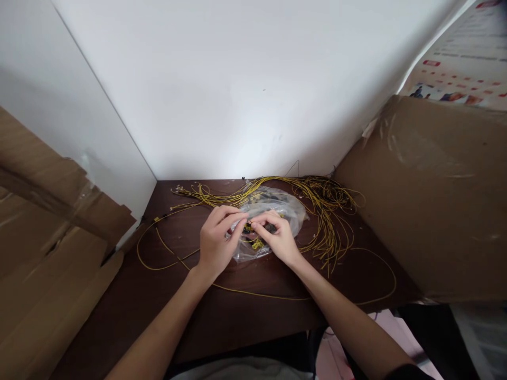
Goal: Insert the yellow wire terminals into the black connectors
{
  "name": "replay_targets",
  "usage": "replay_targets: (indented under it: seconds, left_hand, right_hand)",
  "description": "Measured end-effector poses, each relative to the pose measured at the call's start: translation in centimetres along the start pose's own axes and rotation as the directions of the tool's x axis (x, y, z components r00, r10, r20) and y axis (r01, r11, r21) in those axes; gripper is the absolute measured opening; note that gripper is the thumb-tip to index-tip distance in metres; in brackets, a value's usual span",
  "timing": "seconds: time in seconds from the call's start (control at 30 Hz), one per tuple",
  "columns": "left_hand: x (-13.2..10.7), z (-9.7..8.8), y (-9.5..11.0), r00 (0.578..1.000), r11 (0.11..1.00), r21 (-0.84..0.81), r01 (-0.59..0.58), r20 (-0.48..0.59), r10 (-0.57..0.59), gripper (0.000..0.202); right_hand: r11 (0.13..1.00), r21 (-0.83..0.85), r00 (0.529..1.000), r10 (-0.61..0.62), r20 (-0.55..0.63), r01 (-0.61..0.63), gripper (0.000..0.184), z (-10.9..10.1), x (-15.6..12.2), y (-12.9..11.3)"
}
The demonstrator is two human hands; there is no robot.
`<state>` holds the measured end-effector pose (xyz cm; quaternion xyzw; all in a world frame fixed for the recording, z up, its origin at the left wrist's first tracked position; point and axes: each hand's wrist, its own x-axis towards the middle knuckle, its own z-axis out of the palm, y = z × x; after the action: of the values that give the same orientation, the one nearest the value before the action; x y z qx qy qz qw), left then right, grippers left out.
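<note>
My left hand [219,236] and my right hand [278,235] meet over a clear plastic bag [291,208], their fingertips pinched close together. Whatever small piece lies between the fingertips is too hidden to name. Inside the bag are small yellow and black parts [257,244]. Behind and to the right of the bag spreads a bundle of thin yellow wires [317,203], its ends fanning toward me on the right. A single yellow wire [253,293] loops across the table in front of the bag, passing beneath my wrists.
The dark brown table [166,311] ends at a white wall [245,95]. Cardboard stands on both sides, a torn sheet [51,237] at left and a large panel [439,200] at right. A printed sheet [459,63] hangs at upper right.
</note>
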<state>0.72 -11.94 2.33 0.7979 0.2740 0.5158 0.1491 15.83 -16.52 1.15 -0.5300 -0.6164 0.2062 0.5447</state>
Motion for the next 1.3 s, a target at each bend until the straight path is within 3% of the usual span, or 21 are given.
replay_targets:
  seconds: [0.17,0.3,0.5,0.67,1.3]
  left_hand:
    - [-0.01,0.11,0.1,0.996,0.996,-0.077,0.036,0.089,-0.029,0.015]
    - [0.11,0.03,0.37,0.986,0.982,-0.126,0.141,0.105,-0.128,0.011]
    - [0.17,0.07,0.38,0.957,0.951,-0.174,0.254,0.189,-0.221,0.008]
    - [0.07,0.18,0.26,0.959,0.949,-0.187,0.253,0.179,-0.221,0.009]
    - [0.14,0.07,0.16,0.972,0.969,-0.157,0.192,0.165,-0.166,0.011]
  right_hand:
    - [1.0,0.024,1.0,-0.007,0.022,0.007,0.008,-0.01,0.04,0.01]
    - [0.998,0.057,0.999,0.019,0.038,-0.021,0.011,-0.05,0.01,0.02]
    - [0.972,0.185,0.988,0.133,0.073,-0.144,0.012,0.26,-0.23,0.33]
    - [0.911,0.33,0.968,0.219,0.12,-0.247,0.017,0.43,-0.12,-0.09]
    - [0.86,0.395,0.946,0.288,0.15,-0.324,0.02,0.3,0.09,-0.46]
